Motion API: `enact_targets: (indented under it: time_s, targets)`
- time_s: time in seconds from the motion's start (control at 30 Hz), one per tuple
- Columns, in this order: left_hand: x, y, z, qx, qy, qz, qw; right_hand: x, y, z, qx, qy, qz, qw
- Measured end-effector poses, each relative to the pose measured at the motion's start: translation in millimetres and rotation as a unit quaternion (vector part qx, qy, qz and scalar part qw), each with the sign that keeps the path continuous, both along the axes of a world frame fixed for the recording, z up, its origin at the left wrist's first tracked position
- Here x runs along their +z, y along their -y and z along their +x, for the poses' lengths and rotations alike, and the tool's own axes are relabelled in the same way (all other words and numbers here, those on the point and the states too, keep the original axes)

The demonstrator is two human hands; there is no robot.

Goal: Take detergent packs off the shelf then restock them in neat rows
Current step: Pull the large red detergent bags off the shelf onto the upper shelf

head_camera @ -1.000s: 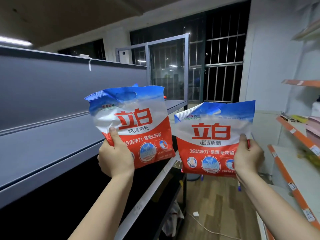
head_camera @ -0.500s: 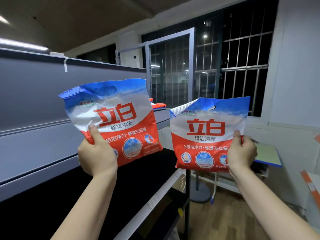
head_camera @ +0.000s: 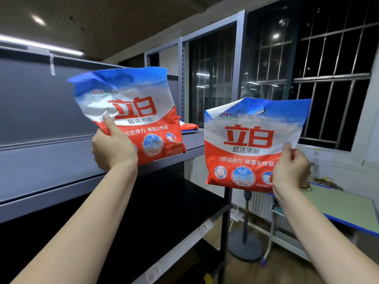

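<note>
**Two packs in hand, shelf waiting**

We hold one detergent pack in each hand. Our left hand (head_camera: 112, 148) grips the left pack (head_camera: 131, 111) at its lower left corner, thumb across the front; its bottom edge hangs just over the front edge of the grey shelf (head_camera: 51, 160) at 10 o'clock. Our right hand (head_camera: 290, 171) pinches the right pack (head_camera: 250, 144) at its lower right corner, out in the open air at 3 o'clock, well apart from the shelf. Both packs face us, roughly upright, the left one tilted a little.

A third pack (head_camera: 188, 127) lies flat at the shelf's far end, near 12 o'clock.

We judge this to be the restocking step. To do it well, we should set the left pack down first, since it is nearest. Stand it on its base, label forward, square to the shelf's front lip. The packs are soft and will likely slump, so we should settle the contents downward before letting go. Then the right pack goes touching beside it, in line, to start an even row.
</note>
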State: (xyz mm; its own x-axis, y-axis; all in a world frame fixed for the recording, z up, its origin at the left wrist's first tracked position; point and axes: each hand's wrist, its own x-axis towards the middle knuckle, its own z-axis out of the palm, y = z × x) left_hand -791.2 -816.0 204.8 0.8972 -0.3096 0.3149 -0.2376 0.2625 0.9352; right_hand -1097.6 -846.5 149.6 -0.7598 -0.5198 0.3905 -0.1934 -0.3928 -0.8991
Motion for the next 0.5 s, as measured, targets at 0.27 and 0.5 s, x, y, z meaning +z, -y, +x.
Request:
enact_targets:
  time_s: [0.27,0.5]
  targets:
    - [10.6,121.9,-20.7,0.008,-0.015,0.043,0.999,8.6,94.7,-19.4,0.023,0.027,-0.032,0.999]
    - [11.2,214.2,-3.1,-0.019,-0.057,0.143,0.988,48.3,176.0,-10.0,0.067,0.064,-0.072,0.993]
